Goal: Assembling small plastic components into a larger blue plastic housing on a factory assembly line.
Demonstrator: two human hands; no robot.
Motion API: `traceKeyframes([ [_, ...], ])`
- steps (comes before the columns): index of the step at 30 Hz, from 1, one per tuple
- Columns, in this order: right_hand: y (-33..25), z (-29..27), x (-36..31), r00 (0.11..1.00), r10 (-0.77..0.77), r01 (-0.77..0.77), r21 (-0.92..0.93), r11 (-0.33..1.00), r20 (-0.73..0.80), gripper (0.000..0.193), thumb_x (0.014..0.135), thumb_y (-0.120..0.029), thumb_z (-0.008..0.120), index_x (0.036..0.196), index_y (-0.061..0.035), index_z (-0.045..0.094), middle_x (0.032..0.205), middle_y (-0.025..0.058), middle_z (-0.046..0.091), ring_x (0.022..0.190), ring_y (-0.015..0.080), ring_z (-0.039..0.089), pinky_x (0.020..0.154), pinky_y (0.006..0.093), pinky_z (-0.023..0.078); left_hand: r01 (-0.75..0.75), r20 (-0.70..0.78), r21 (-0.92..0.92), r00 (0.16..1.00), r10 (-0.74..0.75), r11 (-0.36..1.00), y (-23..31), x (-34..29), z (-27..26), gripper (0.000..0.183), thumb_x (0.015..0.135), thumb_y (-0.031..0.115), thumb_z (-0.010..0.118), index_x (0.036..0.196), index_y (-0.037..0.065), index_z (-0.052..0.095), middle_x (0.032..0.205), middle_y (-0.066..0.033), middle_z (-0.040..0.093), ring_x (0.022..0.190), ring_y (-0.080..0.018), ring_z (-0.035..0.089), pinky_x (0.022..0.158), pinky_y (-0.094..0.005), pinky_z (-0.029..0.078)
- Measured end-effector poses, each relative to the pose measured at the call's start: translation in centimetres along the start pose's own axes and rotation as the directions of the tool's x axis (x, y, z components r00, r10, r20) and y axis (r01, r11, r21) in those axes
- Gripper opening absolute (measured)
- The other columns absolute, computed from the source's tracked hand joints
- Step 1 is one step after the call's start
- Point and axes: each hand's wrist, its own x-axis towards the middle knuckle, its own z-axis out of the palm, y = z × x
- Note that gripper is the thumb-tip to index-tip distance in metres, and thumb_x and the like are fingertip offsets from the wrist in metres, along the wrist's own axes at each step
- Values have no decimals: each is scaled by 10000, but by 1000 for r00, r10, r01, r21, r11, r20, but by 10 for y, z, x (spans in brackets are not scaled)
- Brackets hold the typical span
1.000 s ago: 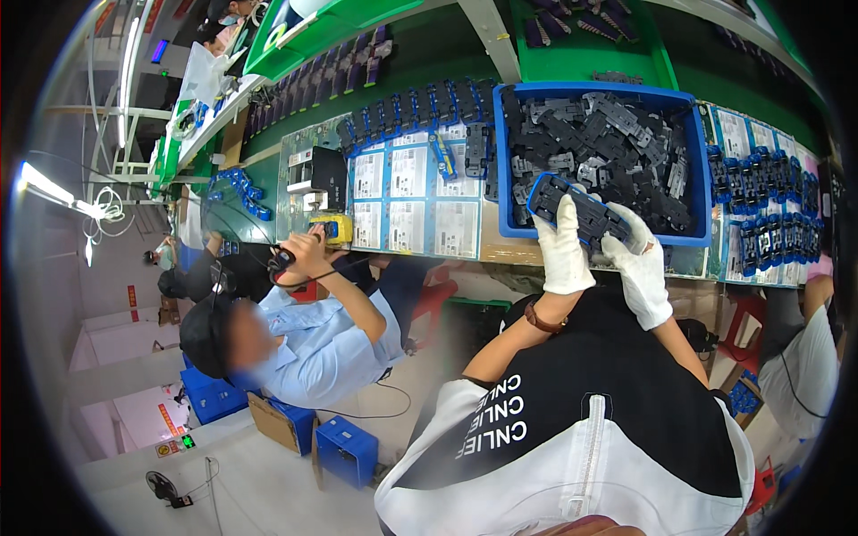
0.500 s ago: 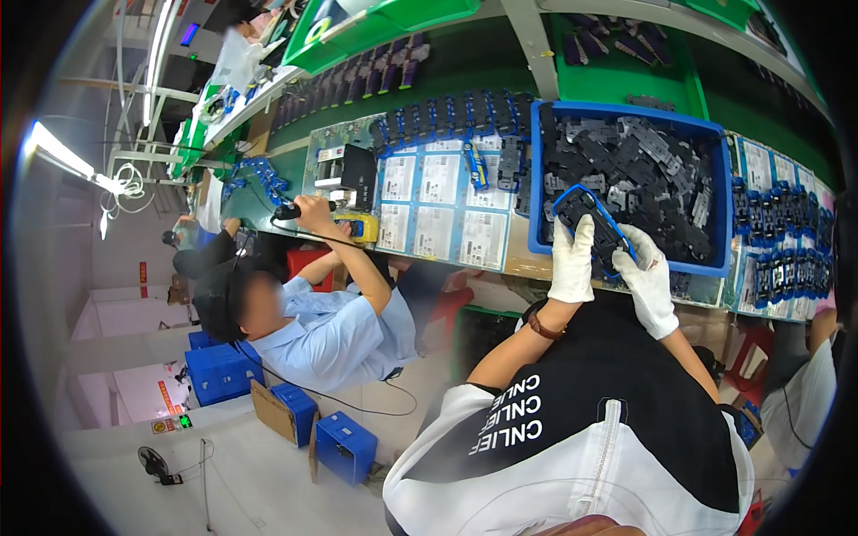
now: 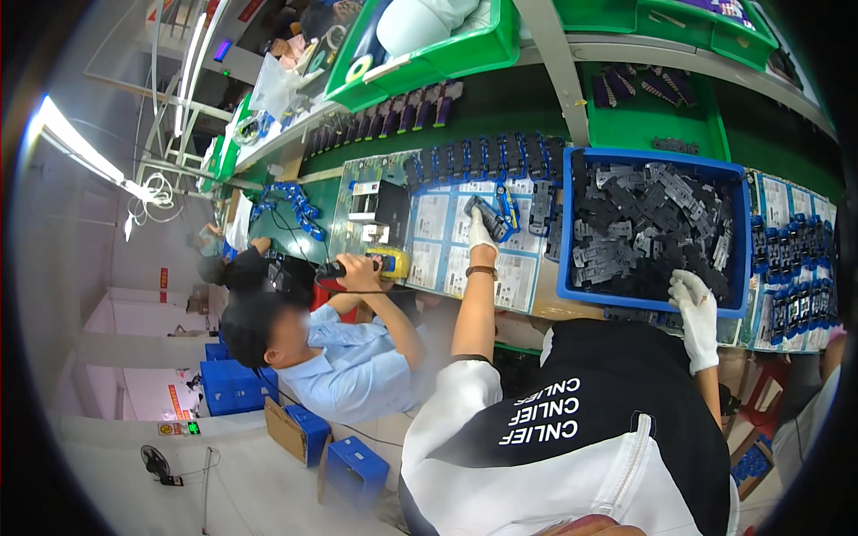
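My left hand point(image 3: 480, 230), in a white glove, reaches out over the printed sheets. Its fingers close on a black plastic part with a blue edge point(image 3: 485, 217), low at the sheets. Right beside that part lies another blue part point(image 3: 508, 211) with a yellow patch. My right hand point(image 3: 696, 314), also gloved, hangs over the near rim of a blue bin point(image 3: 565, 241). Its fingers are somewhat apart, at the black plastic parts point(image 3: 643, 210) heaped in the bin. Nothing shows in them.
A row of black-and-blue parts point(image 3: 487, 159) lines the back of the sheets. More assembled parts point(image 3: 786, 277) stand right of the bin. Green trays point(image 3: 652, 121) sit behind. At left, a co-worker point(image 3: 357, 357) holds a black tool by a yellow fixture point(image 3: 393, 263).
Both hands held the blue-edged part before the bin. The left has carried it left to the sheets; the right has let go and moved over the bin. The view has shifted.
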Motion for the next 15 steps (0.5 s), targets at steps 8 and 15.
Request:
traceKeyframes([
  [8,-3,2,3,994,28,-34,-59,998,-105,263,895,-110,541,1127,9,575,993,52,608,856,93,566,765,220,461,50,24,235,998,-57,971,11,9,6,528,863,480,571,1199,73,563,1097,-58,628,894,-186,623,826,-323,503],
  [15,4,15,6,993,-47,30,-154,988,-109,206,866,-75,563,1036,27,618,891,29,608,786,79,546,712,215,440,64,358,336,914,-190,940,4,-4,32,392,909,433,512,1088,101,618,940,-40,676,673,-170,632,618,-300,532],
])
